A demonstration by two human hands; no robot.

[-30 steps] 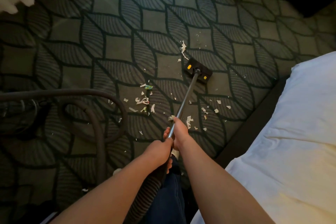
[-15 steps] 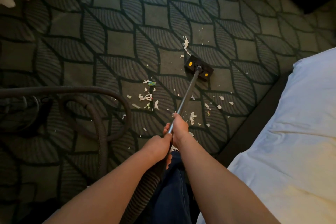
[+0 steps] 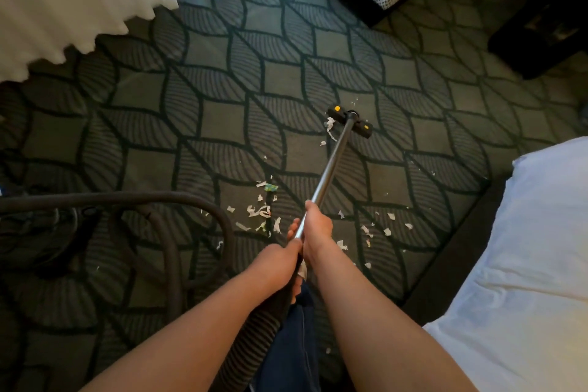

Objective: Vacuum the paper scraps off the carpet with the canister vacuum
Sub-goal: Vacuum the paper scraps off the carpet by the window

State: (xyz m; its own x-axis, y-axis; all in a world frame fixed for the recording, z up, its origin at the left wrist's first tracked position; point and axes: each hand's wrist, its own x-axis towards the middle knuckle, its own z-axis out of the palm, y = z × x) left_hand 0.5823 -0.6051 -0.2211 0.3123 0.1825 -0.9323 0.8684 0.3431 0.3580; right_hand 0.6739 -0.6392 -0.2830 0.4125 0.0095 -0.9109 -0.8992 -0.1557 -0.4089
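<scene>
Carpet (image 3: 222,124) bears paper scraps (image 3: 259,211) while left hand (image 3: 276,259) and right hand (image 3: 318,226) grip wand (image 3: 334,156).

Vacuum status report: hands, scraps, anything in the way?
Left hand and right hand both grip the wand. Floor head out past most paper scraps; many lie on carpet. Hose loops beside the nearer cluster.

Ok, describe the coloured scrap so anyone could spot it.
Follow the metal wand up the carpet. Left of its middle lies a cluster of paper scraps, the coloured scrap at its far end. It alone is green and yellow, not white.
</scene>
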